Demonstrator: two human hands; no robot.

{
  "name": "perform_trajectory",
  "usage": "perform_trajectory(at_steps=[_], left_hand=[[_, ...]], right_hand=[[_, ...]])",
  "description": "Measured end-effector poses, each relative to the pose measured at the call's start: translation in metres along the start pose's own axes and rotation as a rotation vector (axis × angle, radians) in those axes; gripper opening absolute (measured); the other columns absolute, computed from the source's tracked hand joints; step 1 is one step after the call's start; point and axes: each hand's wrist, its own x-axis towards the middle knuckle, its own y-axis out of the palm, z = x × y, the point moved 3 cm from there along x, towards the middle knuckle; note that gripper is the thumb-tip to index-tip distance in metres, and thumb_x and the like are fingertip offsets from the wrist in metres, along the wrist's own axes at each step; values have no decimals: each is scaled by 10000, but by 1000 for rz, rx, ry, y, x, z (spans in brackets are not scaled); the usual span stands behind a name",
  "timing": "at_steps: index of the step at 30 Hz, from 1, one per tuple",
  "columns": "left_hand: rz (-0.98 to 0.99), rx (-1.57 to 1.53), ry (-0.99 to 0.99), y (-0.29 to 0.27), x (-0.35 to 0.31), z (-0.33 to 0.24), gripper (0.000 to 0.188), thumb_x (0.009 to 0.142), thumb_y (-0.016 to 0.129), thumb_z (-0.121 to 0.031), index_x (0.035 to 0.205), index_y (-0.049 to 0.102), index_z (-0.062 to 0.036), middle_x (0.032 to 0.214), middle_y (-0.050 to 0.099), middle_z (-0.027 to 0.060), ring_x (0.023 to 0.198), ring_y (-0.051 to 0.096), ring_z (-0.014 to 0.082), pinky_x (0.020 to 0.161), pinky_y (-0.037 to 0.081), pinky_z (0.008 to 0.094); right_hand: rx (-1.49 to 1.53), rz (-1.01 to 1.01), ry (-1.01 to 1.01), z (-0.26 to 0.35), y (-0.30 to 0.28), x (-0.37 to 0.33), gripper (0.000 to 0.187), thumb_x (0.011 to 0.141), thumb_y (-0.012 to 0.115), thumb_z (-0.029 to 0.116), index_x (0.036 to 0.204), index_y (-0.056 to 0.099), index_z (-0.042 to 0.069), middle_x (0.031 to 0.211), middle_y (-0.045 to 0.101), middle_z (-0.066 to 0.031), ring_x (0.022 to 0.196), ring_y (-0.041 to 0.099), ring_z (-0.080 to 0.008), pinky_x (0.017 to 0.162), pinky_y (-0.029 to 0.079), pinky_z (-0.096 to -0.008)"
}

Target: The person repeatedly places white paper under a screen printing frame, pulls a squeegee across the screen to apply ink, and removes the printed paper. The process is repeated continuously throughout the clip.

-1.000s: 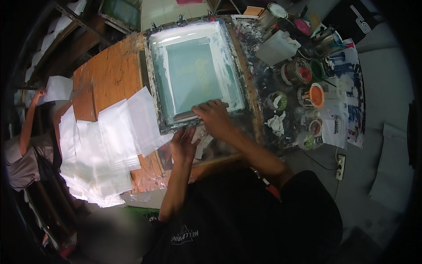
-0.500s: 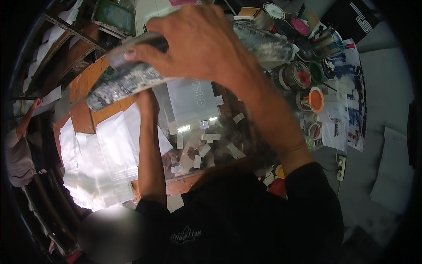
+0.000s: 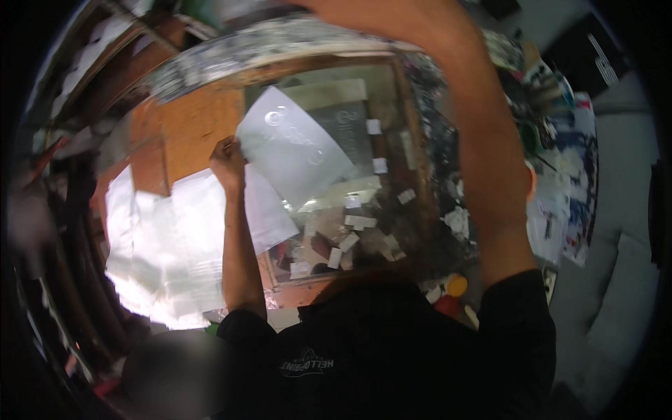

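Observation:
My left hand (image 3: 227,162) pinches the left edge of a pale, slightly see-through sheet (image 3: 301,157) with raised-looking lettering. The sheet is tilted over a glass-topped work surface (image 3: 315,255) and overlaps the white sheets at its left. My right arm reaches up across the right side, and my right hand (image 3: 378,15) is cut off by the top edge, its fingers out of sight. Just below that hand runs a long, ink-smeared frame edge (image 3: 280,43), blurred by motion. A grey panel with pale lettering (image 3: 343,126) lies on the glass beside the held sheet.
Overlapping white sheets (image 3: 171,245) cover the left side. Small pale pieces (image 3: 360,222) are scattered over the glass. An orange-brown board (image 3: 199,126) lies behind the sheets. Paint cans stand at the right, partly hidden by my arm. A blurred person (image 3: 42,196) is at far left.
The ink-smeared frame has moved up and away, uncovering more of the glass. My left hand has come out from under it with the lettered sheet, shifted left and turned. My right hand has risen.

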Motion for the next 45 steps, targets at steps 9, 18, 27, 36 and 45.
perform_trajectory(at_steps=[9, 18, 27, 36, 45], left_hand=[[-240, 675, 239, -155, -117, 60, 718, 938, 694, -334, 1459, 434, 86, 1613, 292, 277, 1496, 263, 482, 1213, 205, 627], [359, 721, 506, 82, -193, -20, 702, 991, 552, -525, 1582, 397, -180, 1679, 164, 245, 1573, 73, 430, 1134, 32, 787], [395, 689, 524, 129, -209, -47, 670, 1012, 526, -453, 1534, 428, -44, 1662, 229, 246, 1577, 93, 404, 1163, 7, 741], [434, 727, 520, 116, -239, -39, 578, 1023, 528, -370, 1512, 467, -66, 1654, 237, 249, 1571, 84, 434, 1127, 9, 789], [475, 122, 327, 57, -226, -103, 554, 1030, 551, -327, 1519, 454, -86, 1650, 278, 213, 1571, 129, 398, 1185, 117, 709]], right_hand=[[-142, -219, -11, 7, 6, -11, 400, 903, 714, 390, 876, 754, -7, 713, 679, -248, 665, 704, -360, 636, 505, -420], [-194, -284, -183, -11, 23, -10, 507, 938, 670, 479, 834, 754, -11, 707, 711, -173, 629, 683, -324, 663, 556, -439], [109, -247, -281, -28, 12, -24, 358, 1003, 616, 264, 776, 653, -11, 552, 505, -29, 424, 403, -84, 364, 363, -260], [115, -120, -242, -32, 8, -20, 273, 988, 565, 148, 810, 663, -35, 567, 526, -45, 419, 392, -93, 352, 336, -239], [-55, -414, -279, -28, 55, -50, 508, 910, 635, 543, 897, 788, 58, 701, 711, -170, 681, 726, -330, 639, 573, -458]])
